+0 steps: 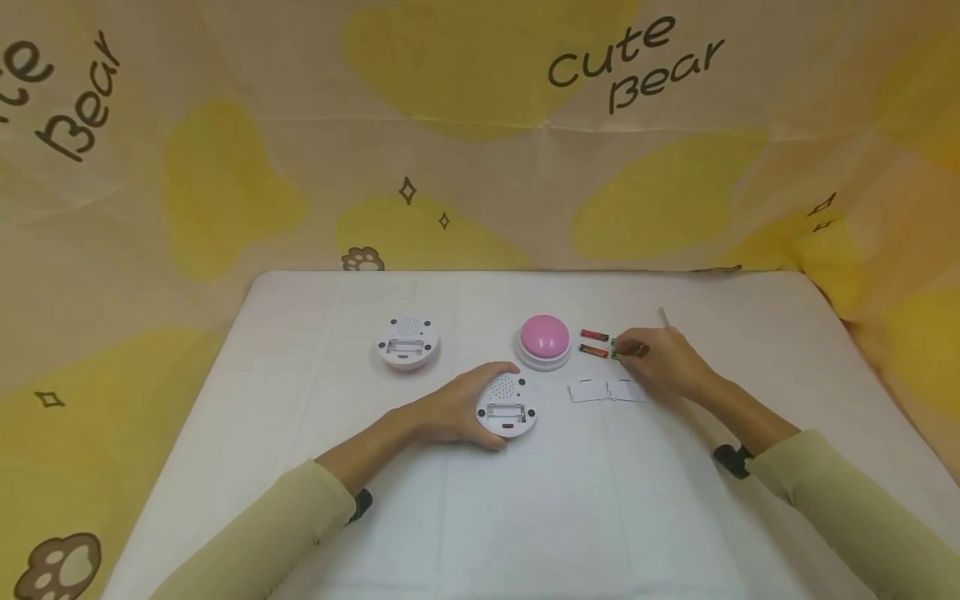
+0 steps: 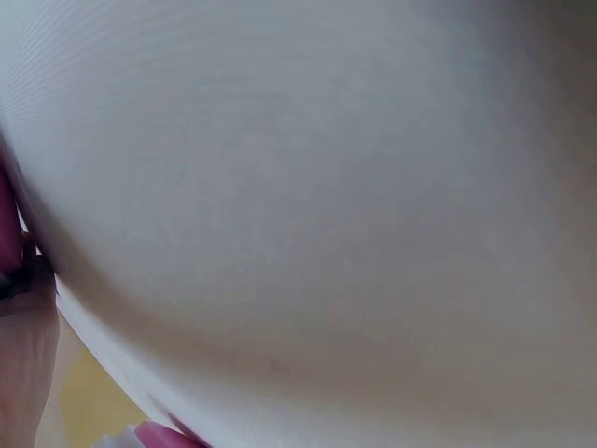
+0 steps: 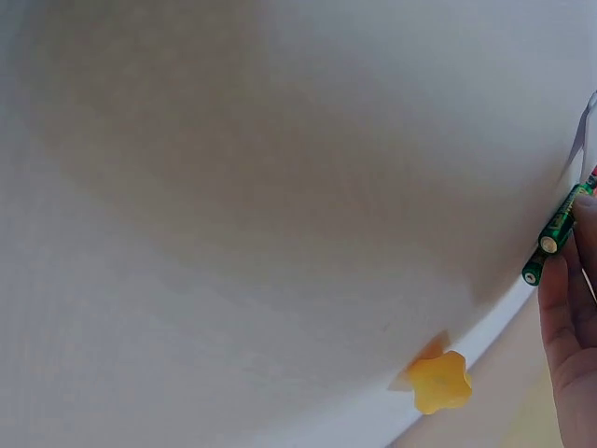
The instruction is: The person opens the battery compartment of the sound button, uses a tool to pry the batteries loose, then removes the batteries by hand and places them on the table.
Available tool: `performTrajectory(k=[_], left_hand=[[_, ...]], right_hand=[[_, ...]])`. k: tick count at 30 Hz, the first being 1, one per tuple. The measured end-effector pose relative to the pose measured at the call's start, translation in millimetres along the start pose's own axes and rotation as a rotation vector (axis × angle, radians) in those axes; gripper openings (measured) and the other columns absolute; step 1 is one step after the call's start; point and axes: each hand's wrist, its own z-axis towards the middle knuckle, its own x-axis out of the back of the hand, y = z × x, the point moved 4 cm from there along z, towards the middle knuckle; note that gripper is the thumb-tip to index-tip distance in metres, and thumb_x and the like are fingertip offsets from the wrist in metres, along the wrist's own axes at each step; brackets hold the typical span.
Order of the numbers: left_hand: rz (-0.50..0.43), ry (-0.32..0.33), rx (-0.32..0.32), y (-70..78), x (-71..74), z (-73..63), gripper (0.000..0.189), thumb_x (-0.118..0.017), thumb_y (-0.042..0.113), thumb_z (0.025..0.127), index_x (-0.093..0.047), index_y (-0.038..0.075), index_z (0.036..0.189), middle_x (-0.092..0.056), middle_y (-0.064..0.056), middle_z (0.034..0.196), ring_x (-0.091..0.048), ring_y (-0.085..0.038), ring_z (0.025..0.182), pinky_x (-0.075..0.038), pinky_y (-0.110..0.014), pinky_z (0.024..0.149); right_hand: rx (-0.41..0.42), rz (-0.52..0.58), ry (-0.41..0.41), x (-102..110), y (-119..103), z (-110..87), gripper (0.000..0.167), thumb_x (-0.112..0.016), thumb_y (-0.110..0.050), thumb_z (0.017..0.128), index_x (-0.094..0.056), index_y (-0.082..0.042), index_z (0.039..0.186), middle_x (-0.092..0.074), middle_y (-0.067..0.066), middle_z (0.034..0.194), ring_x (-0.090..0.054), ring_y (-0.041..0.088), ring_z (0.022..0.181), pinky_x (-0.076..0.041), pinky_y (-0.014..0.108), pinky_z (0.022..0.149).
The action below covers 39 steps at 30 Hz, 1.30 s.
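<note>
My left hand (image 1: 457,408) grips an upturned round button (image 1: 507,421) by its side, with the empty battery compartment in its white base facing up. The left wrist view catches only part of that hand (image 2: 28,345) and a strip of the button's pink dome (image 2: 7,229). Over on the right, my right hand (image 1: 671,362) is at two green batteries and pinches one green battery (image 3: 562,222) between thumb and finger. The other green battery (image 3: 532,271) lies right beside it. Two red batteries (image 1: 594,343) lie just left of these fingers.
Another upturned button (image 1: 407,354) with an open compartment sits at left. A button (image 1: 543,337) stands pink dome up near the middle. Two white covers (image 1: 607,390) lie near the right hand. A yellow lobed knob (image 3: 440,383) is on the table, and a thin shaft (image 1: 663,317) shows behind the hand.
</note>
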Motion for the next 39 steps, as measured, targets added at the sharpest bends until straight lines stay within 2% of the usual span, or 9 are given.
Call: performTrajectory(k=[6, 13, 18, 22, 28, 34, 39], left_hand=[[0.001, -0.003, -0.007, 0.0, 0.3, 0.4, 0.1, -0.091, 0.026, 0.069, -0.034, 0.023, 0.151, -0.043, 0.008, 0.144, -0.041, -0.01, 0.129, -0.03, -0.037, 0.113], [0.016, 0.0, -0.008, 1.1, 0.7, -0.1, 0.101, -0.091, 0.03, 0.07, -0.033, 0.023, 0.151, -0.042, 0.009, 0.146, -0.04, -0.01, 0.131, -0.03, -0.037, 0.114], [0.023, 0.015, -0.018, 1.3, 0.6, 0.4, 0.104, -0.092, 0.033, 0.067, -0.033, 0.023, 0.152, -0.041, 0.007, 0.149, -0.038, -0.012, 0.135, -0.028, -0.04, 0.115], [0.042, 0.034, -0.02, 2.5, 0.4, 1.4, 0.106, -0.092, 0.036, 0.067, -0.032, 0.02, 0.153, -0.04, 0.006, 0.151, -0.038, -0.012, 0.136, -0.028, -0.039, 0.115], [0.087, 0.137, -0.008, 4.6, 6.2, 1.8, 0.111, -0.09, 0.043, 0.068, -0.027, 0.016, 0.156, -0.039, 0.002, 0.153, -0.038, -0.013, 0.137, -0.028, -0.037, 0.115], [0.125, 0.24, -0.014, 8.2, 15.4, 5.2, 0.105, -0.088, 0.042, 0.071, -0.03, 0.014, 0.154, -0.044, 0.001, 0.144, -0.045, -0.013, 0.123, -0.035, -0.037, 0.11], [0.16, 0.331, -0.01, 12.6, 21.5, 10.6, 0.1, -0.085, 0.042, 0.074, -0.032, 0.011, 0.153, -0.043, -0.002, 0.14, -0.048, -0.015, 0.115, -0.04, -0.037, 0.104]], right_hand=[[-0.001, 0.009, 0.003, 3, 1, -3.2, 0.023, -0.071, -0.002, 0.089, -0.072, -0.004, 0.111, -0.073, 0.007, 0.103, -0.065, 0.025, 0.094, -0.053, 0.047, 0.084], [0.045, 0.028, 0.075, 18, 2, -7.8, 0.023, -0.071, 0.001, 0.088, -0.071, -0.004, 0.11, -0.073, 0.008, 0.102, -0.067, 0.025, 0.094, -0.052, 0.045, 0.081], [0.006, 0.046, 0.093, 27, 4, -11.2, 0.025, -0.073, -0.002, 0.088, -0.07, -0.002, 0.113, -0.072, 0.011, 0.106, -0.067, 0.026, 0.096, -0.052, 0.043, 0.082], [0.015, 0.063, 0.109, 33, 3, -15.5, 0.028, -0.074, -0.004, 0.087, -0.069, 0.0, 0.115, -0.071, 0.014, 0.111, -0.067, 0.026, 0.095, -0.054, 0.04, 0.082], [0.05, 0.133, 0.146, 36, -2, -19.4, 0.029, -0.075, -0.005, 0.087, -0.068, 0.001, 0.114, -0.07, 0.015, 0.111, -0.067, 0.018, 0.092, -0.052, 0.022, 0.079], [0.048, 0.208, 0.159, 35, -6, -19.6, 0.03, -0.075, -0.005, 0.087, -0.067, 0.002, 0.116, -0.07, 0.017, 0.111, -0.063, 0.004, 0.089, -0.05, 0.015, 0.077], [0.007, 0.224, 0.163, 33, -12, -16.4, 0.032, -0.074, -0.008, 0.089, -0.066, 0.001, 0.119, -0.068, 0.018, 0.114, -0.064, 0.018, 0.094, -0.049, 0.013, 0.079]])
